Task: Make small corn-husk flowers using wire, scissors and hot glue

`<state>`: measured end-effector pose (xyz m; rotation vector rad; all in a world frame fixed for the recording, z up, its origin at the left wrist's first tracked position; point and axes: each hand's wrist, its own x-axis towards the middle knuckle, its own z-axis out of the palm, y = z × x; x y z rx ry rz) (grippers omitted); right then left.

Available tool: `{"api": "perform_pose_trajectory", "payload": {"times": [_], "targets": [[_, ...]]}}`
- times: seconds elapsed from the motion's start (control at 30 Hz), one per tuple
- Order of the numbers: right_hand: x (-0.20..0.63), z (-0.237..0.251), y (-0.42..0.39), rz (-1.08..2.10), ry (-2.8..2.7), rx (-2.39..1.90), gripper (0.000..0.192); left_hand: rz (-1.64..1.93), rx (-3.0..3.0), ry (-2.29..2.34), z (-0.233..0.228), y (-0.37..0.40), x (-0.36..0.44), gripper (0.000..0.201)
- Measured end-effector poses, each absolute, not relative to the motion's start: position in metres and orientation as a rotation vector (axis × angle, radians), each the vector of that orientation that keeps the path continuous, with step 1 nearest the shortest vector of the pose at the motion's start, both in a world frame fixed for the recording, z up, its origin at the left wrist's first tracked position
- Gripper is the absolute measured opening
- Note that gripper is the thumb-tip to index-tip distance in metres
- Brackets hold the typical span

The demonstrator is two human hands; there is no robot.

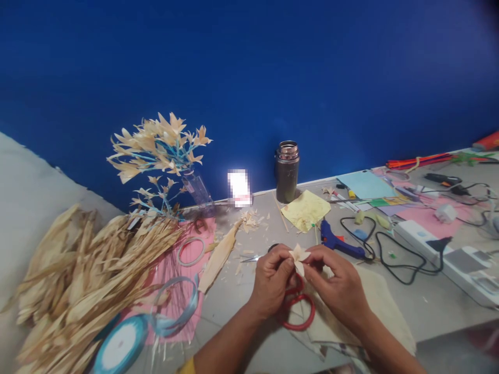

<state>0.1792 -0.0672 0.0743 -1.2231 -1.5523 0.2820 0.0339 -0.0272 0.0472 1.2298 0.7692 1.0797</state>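
Between my two hands is a small cream flower with pointed petals, apparently made of dried husk. My left hand pinches it from the left, thumb and fingers pressed together. From the other side my right hand grips its petals, with the fingertips partly hidden. Beneath the hands lie red-handled scissors, their blade tip showing left of my left hand. A folded cream cloth lies under my right forearm. Just beyond my right hand is a blue glue gun.
Dried husks pile up at left, beside blue ribbon and pink paper. Finished flowers stand in a clear bottle. A dark flask is by the wall. Black cords trail near the white power strip at right.
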Motion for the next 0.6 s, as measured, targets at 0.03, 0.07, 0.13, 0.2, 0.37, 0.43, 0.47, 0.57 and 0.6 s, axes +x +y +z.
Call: {"api": "perform_pose_trajectory", "payload": {"times": [0.03,0.07,0.13,0.2,0.37,0.43,0.47,0.57,0.6], "targets": [[0.179,0.075,-0.067,0.298,-1.546,-1.235,0.014,1.076,1.229,0.761,0.048,-0.028,0.034,0.036],[0.179,0.075,-0.067,0.309,-1.542,-1.244,0.014,1.071,1.229,0.754,0.048,-0.028,0.033,0.037],[0.179,0.075,-0.067,0.319,-1.537,-1.247,0.013,1.065,1.245,0.748,0.047,-0.029,0.032,0.037],[0.179,0.075,-0.066,0.324,-1.532,-1.242,0.013,1.069,1.278,0.755,0.046,-0.029,0.031,0.035],[0.177,0.075,-0.066,0.341,-1.504,-1.227,0.012,1.186,1.42,0.832,0.049,-0.028,0.029,0.023],[0.177,0.076,-0.066,0.373,-1.484,-1.227,0.011,1.259,1.522,0.849,0.053,-0.028,0.028,0.02],[0.178,0.077,-0.066,0.404,-1.474,-1.232,0.011,1.279,1.57,0.851,0.055,-0.028,0.028,0.019],[0.18,0.079,-0.066,0.536,-1.445,-1.252,0.009,1.289,1.673,0.855,0.059,-0.028,0.026,0.019],[0.181,0.079,-0.066,0.582,-1.439,-1.26,0.008,1.293,1.7,0.859,0.059,-0.028,0.026,0.019]]}}
